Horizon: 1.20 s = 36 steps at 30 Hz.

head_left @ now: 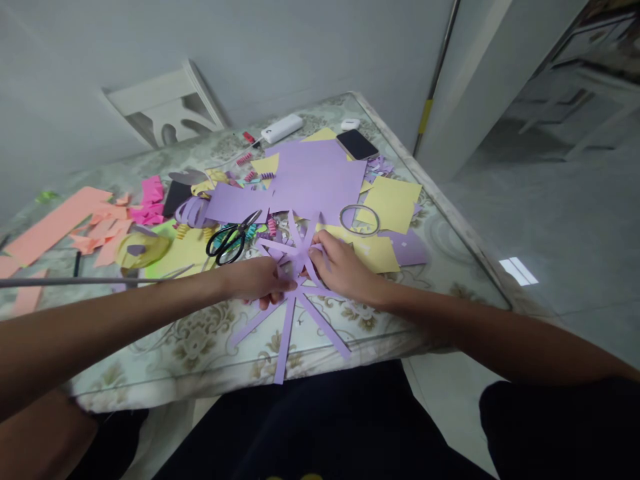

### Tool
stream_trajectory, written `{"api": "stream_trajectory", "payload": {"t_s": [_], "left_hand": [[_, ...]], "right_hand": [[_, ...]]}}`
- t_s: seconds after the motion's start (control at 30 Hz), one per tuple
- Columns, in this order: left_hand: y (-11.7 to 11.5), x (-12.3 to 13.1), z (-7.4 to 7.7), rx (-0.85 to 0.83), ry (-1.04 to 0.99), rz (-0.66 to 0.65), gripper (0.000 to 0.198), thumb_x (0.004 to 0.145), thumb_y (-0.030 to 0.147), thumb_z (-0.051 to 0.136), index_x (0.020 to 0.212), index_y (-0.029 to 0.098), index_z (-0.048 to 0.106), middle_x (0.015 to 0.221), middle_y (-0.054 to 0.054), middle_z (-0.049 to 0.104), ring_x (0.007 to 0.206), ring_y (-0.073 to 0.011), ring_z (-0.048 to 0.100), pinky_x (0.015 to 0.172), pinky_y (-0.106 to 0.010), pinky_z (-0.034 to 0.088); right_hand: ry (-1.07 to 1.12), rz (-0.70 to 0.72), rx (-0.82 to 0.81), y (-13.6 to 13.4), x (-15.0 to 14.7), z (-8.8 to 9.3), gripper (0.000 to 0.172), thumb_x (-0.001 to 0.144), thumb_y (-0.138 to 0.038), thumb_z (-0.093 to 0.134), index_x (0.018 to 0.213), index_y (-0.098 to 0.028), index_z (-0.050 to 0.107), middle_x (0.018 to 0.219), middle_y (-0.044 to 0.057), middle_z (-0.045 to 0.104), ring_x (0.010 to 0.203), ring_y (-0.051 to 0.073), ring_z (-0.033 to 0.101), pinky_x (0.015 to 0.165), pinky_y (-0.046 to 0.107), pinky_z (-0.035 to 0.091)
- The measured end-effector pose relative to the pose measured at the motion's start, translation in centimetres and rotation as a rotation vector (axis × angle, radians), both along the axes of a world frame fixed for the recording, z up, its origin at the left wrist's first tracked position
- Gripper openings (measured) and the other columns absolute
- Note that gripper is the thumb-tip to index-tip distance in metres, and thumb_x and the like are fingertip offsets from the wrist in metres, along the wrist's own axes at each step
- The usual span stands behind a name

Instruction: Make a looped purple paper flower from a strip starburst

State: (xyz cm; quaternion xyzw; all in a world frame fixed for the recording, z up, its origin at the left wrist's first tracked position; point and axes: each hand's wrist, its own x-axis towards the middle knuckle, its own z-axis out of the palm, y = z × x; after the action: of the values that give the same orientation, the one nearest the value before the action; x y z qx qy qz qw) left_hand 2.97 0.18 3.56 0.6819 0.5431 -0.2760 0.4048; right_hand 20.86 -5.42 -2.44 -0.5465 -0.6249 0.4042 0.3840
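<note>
Purple paper strips (pixel 325 323) fan out like a star over the table's front edge, joined near the middle. More strips rise around my fingers. At the star's centre my left hand (pixel 265 280) is closed, its fingertips pinching the strips. My right hand (pixel 345 267) is closed too, thumb and fingers gripping upper strips just right of the centre. The fingers partly hide where the strips meet. Black-handled scissors (pixel 230 241) lie beyond my left wrist. A roll of clear tape (pixel 360 219) rests past my right hand.
Purple sheets (pixel 320 180), yellow paper (pixel 393 203) and orange paper (pixel 57 223) cover much of the table. A phone (pixel 357 144), a white power bank (pixel 282 129) and a white earphone case (pixel 351 124) lie at the back. A white chair (pixel 165 100) stands behind.
</note>
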Motion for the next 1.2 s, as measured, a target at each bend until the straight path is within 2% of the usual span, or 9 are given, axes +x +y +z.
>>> {"api": "stream_trajectory", "payload": {"t_s": [0.17,0.3,0.47,0.53,0.63,0.7,0.8,0.93,1.2], "left_hand": [[-0.7,-2.3,-1.3,0.199,-0.024,-0.106,0.065,0.090,0.072,0.052,0.052,0.020,0.059,0.047,-0.005,0.062,0.048,-0.0180,0.058,0.059,-0.030,0.043],[-1.5,-2.7,-0.1,0.317,-0.096,-0.164,0.060,0.094,0.065,0.049,0.056,0.020,0.060,0.053,-0.004,0.067,0.051,-0.0169,0.059,0.058,-0.029,0.039],[-2.1,-2.9,3.0,0.596,-0.380,0.091,0.045,0.093,0.051,0.051,0.065,0.019,0.063,0.053,-0.002,0.064,0.050,-0.0147,0.053,0.055,-0.027,0.038],[-1.8,-3.1,3.1,0.488,-0.556,0.227,0.042,0.092,0.048,0.049,0.073,0.017,0.069,0.057,-0.004,0.067,0.053,-0.0166,0.057,0.057,-0.028,0.044],[-0.7,-3.0,1.8,0.117,-0.866,0.409,0.047,0.090,0.052,0.049,0.081,0.012,0.072,0.070,-0.011,0.074,0.060,-0.0211,0.066,0.060,-0.033,0.052],[0.2,-2.8,0.6,-0.036,-1.064,0.574,0.056,0.091,0.063,0.050,0.089,0.012,0.071,0.076,-0.012,0.075,0.066,-0.0241,0.070,0.063,-0.035,0.056],[1.3,-2.5,-0.9,-0.306,-1.197,0.647,0.061,0.088,0.071,0.056,0.093,0.012,0.071,0.079,-0.012,0.074,0.067,-0.0226,0.070,0.061,-0.033,0.056],[1.6,-2.4,-2.3,-0.253,-1.248,0.547,0.024,0.079,0.033,0.084,0.084,0.013,0.072,0.076,-0.006,0.072,0.063,-0.0148,0.066,0.059,-0.025,0.053],[1.2,-3.3,-3.5,-0.108,-1.265,0.339,0.021,0.080,0.029,0.082,0.075,0.011,0.073,0.065,-0.003,0.069,0.056,-0.0121,0.061,0.056,-0.023,0.050]], "right_hand": [[0.045,0.012,-0.017,0.0,0.1,0.1,0.014,0.098,-0.024,0.045,0.084,-0.026,0.043,0.074,0.001,0.065,0.076,0.021,0.065,0.070,0.031,0.046],[0.028,0.002,0.024,-0.1,0.2,0.4,0.015,0.099,-0.028,0.048,0.084,-0.025,0.047,0.066,-0.003,0.059,0.064,0.018,0.058,0.064,0.029,0.043],[0.004,-0.049,0.352,-0.2,0.3,0.8,0.001,0.095,-0.023,0.059,0.096,-0.023,0.058,0.076,-0.002,0.066,0.067,0.015,0.062,0.067,0.027,0.048],[-0.037,-0.047,0.585,-0.4,0.4,0.9,0.005,0.096,-0.019,0.059,0.099,-0.021,0.062,0.089,0.002,0.072,0.078,0.016,0.067,0.073,0.028,0.052],[-0.146,0.048,0.865,-0.5,0.7,1.0,0.016,0.099,-0.013,0.055,0.108,-0.021,0.065,0.106,0.008,0.074,0.099,0.020,0.070,0.087,0.035,0.056],[-0.221,0.083,0.961,-0.4,0.8,1.0,0.020,0.098,-0.010,0.056,0.110,-0.022,0.067,0.109,0.009,0.073,0.102,0.022,0.069,0.089,0.039,0.057],[-0.275,0.084,1.027,-0.1,0.8,0.9,0.023,0.094,-0.005,0.060,0.107,-0.022,0.068,0.105,0.010,0.073,0.100,0.023,0.068,0.088,0.042,0.058],[-0.318,0.069,1.017,0.2,0.8,1.0,0.023,0.092,-0.005,0.063,0.106,-0.023,0.070,0.105,0.009,0.073,0.105,0.025,0.066,0.092,0.046,0.056],[-0.379,0.043,0.898,0.5,0.6,1.0,0.020,0.096,-0.012,0.061,0.109,-0.024,0.070,0.109,0.009,0.071,0.108,0.026,0.064,0.097,0.048,0.053]]}}
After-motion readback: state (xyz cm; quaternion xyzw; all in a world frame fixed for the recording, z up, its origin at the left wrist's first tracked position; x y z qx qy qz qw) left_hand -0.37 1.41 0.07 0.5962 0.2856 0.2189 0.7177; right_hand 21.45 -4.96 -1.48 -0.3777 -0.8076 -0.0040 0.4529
